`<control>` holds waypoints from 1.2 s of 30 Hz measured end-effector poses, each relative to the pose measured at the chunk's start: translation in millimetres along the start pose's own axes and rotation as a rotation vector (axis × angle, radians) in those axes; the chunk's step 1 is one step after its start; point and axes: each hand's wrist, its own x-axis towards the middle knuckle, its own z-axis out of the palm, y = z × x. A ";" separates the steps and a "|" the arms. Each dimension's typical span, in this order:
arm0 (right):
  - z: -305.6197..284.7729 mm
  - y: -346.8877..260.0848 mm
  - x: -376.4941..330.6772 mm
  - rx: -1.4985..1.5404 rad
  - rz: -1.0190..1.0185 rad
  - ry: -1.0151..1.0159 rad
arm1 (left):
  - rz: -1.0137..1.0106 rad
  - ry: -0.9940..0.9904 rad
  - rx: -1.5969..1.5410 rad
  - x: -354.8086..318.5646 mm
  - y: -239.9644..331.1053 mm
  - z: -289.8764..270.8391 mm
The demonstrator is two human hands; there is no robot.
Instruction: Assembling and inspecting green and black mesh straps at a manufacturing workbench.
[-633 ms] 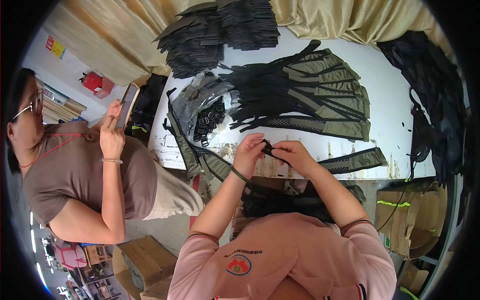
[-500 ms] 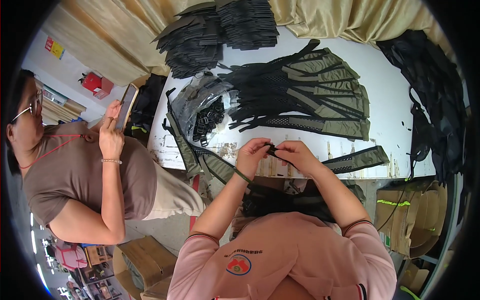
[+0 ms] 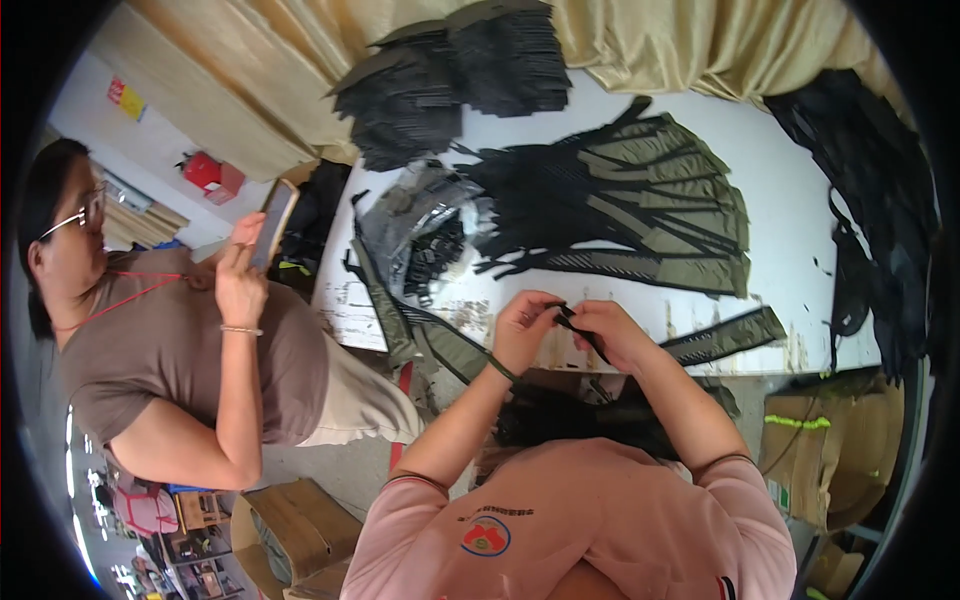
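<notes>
1. Black strap (image 3: 580,330) held between both hands.
2. Olive-green and black pieces (image 3: 640,200) fanned on the white surface (image 3: 790,240).
3. Black stacks (image 3: 450,80).
4. Beige curtain (image 3: 700,40).
5. Pink sleeves (image 3: 400,520).
6. Brown shirt (image 3: 170,340).

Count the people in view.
2: the worker in the pink shirt at the bottom centre, and a person in a brown shirt on the left holding a phone.

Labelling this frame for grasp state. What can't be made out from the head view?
- Small black piece pinched between left hand and right hand: fingers cover most of it, so its kind is unclear.
- Black pile at the table's right: bent and darkened by the fisheye rim.
- Phone screen of the person alongside: turned away.
- Black clips in the clear bag: too small to count.
</notes>
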 end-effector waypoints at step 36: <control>0.6 -4.6 -25.8 0.150 -0.058 -0.024 | 0.116 -0.071 0.062 -19.7 0.7 15.5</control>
